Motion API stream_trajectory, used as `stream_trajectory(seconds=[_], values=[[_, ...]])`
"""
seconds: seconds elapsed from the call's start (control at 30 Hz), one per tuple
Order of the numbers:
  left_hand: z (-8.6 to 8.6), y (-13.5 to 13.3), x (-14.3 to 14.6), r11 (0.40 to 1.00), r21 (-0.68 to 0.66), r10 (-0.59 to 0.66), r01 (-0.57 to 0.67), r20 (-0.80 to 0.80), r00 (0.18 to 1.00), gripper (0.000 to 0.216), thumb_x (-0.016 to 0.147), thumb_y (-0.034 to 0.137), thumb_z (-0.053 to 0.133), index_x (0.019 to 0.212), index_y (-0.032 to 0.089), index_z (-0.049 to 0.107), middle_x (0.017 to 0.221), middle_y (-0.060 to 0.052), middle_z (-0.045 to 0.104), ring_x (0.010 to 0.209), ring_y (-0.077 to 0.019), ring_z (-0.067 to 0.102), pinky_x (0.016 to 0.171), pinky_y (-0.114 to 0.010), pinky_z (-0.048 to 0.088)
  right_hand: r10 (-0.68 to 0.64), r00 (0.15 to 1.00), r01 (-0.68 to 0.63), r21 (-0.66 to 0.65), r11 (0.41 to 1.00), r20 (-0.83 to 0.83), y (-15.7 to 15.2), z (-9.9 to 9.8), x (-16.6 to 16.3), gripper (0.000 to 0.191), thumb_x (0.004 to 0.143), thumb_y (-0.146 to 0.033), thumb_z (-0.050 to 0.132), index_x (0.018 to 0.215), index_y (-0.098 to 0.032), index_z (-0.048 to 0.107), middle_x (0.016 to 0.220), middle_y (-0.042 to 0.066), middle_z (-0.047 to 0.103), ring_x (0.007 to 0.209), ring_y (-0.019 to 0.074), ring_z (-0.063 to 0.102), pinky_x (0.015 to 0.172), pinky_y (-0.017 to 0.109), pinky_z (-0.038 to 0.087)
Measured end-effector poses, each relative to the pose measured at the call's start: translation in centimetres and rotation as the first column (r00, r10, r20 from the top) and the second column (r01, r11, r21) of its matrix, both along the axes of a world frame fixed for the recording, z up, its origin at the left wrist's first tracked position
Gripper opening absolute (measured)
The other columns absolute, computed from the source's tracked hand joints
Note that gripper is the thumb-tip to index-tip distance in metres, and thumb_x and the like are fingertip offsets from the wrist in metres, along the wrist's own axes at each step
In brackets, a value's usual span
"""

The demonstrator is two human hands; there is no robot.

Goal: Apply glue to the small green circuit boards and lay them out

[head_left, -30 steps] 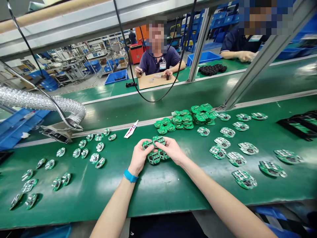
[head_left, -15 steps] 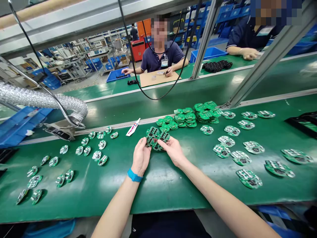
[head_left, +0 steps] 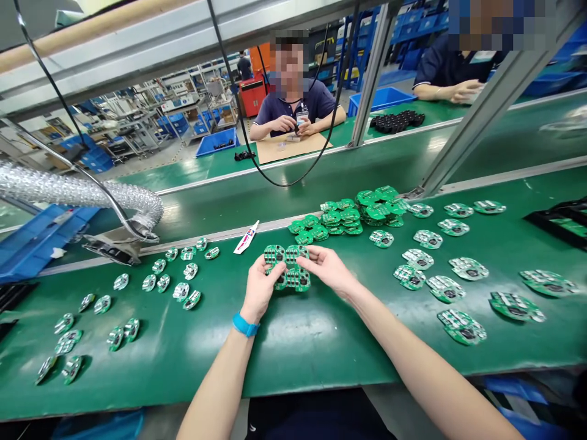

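Between my hands is a green circuit board panel (head_left: 298,279) made of several joined rounded boards, its component side facing me. My left hand (head_left: 260,287) grips its left side, thumb on top of the lower left board. My right hand (head_left: 331,269) pinches the upper right board between thumb and fingers. The panel is raised over the green work surface (head_left: 312,348). Just beyond it, stacked circuit board panels (head_left: 343,217) lie near the far edge. Single rounded circuit boards are scattered to the left (head_left: 181,291) and to the right (head_left: 446,289).
A white tube (head_left: 246,237) with red and blue print lies by the rail. A silver duct (head_left: 132,198) ends at the left, near a blue bin (head_left: 41,232). A black cable loop (head_left: 284,184) hangs ahead. Across the line sit two co-workers (head_left: 296,110). A black tray (head_left: 559,223) stands right.
The panel has turned from a slanted, diamond-like pose to squarely facing me, and my left thumb has moved onto it. The co-worker opposite has brought both hands together.
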State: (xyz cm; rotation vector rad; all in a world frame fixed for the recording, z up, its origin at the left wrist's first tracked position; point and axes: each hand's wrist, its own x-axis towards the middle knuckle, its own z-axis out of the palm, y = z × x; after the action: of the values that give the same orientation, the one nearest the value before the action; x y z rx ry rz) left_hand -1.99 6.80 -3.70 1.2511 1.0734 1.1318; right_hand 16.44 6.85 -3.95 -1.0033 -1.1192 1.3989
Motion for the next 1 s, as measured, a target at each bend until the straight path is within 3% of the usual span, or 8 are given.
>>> stream_trajectory(seconds=[0.1,0.23,0.4,0.5,0.63,0.87,1.0], values=[[-0.4,0.2,0.2,1.0,-0.005,0.008,-0.008,0.053,0.999,0.045,0.079,0.052,0.084,0.105,0.016,0.073,0.094,-0.008,0.079,0.085,-0.0205,0.073,0.078,-0.031,0.058,0.022,0.995,-0.025,-0.024,0.999,-0.094,-0.3,-0.8,-1.3,0.045,0.069,-0.056,0.09,0.091,-0.017,0.08,0.086,0.006,0.08,0.081,0.0218,0.072,0.084,0.038,0.057],[-1.4,-0.3,1.1,0.99,0.064,0.125,-0.125,-0.002,0.992,0.039,0.079,0.047,0.084,0.103,0.018,0.074,0.105,-0.009,0.079,0.094,-0.023,0.074,0.087,-0.033,0.057,-0.146,0.983,0.145,-0.021,0.989,-0.108,-0.7,-2.2,-3.4,0.044,0.071,-0.059,0.086,0.085,-0.018,0.078,0.084,0.006,0.079,0.082,0.024,0.071,0.083,0.04,0.057],[-2.1,-0.8,1.8,0.966,0.092,0.243,-0.241,-0.012,0.97,0.029,0.08,0.045,0.084,0.095,0.022,0.074,0.099,-0.007,0.078,0.097,-0.0225,0.072,0.092,-0.032,0.054,-0.275,0.958,0.275,-0.01,0.961,-0.079,-0.6,-2.9,-4.6,0.037,0.074,-0.056,0.083,0.08,-0.02,0.077,0.088,0.006,0.078,0.091,0.0246,0.068,0.091,0.038,0.052],[-1.9,-0.2,1.5,0.985,0.015,0.171,-0.172,0.054,0.984,0.04,0.075,0.049,0.088,0.1,0.021,0.076,0.102,-0.007,0.079,0.096,-0.0214,0.072,0.091,-0.032,0.055,-0.232,0.968,0.229,-0.04,0.972,-0.094,-0.4,-2.6,-4.0,0.038,0.071,-0.055,0.086,0.074,-0.019,0.075,0.079,0.004,0.076,0.081,0.0221,0.066,0.083,0.036,0.052],[-2.0,0.6,1.0,0.99,-0.139,0.054,-0.034,0.145,0.988,0.049,0.067,0.058,0.09,0.087,0.015,0.076,0.086,-0.009,0.077,0.079,-0.019,0.071,0.078,-0.031,0.057,-0.154,0.978,0.141,-0.101,0.985,-0.144,-0.3,-2.4,-3.3,0.044,0.064,-0.056,0.091,0.069,-0.018,0.071,0.072,0.003,0.073,0.074,0.0193,0.066,0.077,0.034,0.054],[-1.9,0.5,0.7,0.982,-0.19,0.008,0.022,0.157,0.988,0.051,0.064,0.055,0.094,0.09,0.015,0.075,0.083,-0.004,0.075,0.075,-0.0138,0.068,0.075,-0.026,0.054,-0.176,0.974,0.152,-0.165,0.975,-0.141,0.1,-1.8,-2.5,0.066,0.061,-0.054,0.093,0.115,-0.021,0.076,0.092,0.003,0.078,0.081,0.0202,0.072,0.081,0.036,0.058],[-0.9,0.2,0.2,0.975,-0.19,-0.102,0.117,0.087,0.991,0.049,0.065,0.052,0.095,0.089,0.014,0.075,0.079,-0.005,0.074,0.066,-0.0134,0.065,0.066,-0.026,0.053,-0.163,0.986,0.157,-0.147,0.977,-0.031,0.4,-1.2,-1.6,0.053,0.054,-0.049,0.097,0.093,-0.017,0.08,0.077,0.002,0.075,0.062,0.0154,0.063,0.064,0.031,0.054]])
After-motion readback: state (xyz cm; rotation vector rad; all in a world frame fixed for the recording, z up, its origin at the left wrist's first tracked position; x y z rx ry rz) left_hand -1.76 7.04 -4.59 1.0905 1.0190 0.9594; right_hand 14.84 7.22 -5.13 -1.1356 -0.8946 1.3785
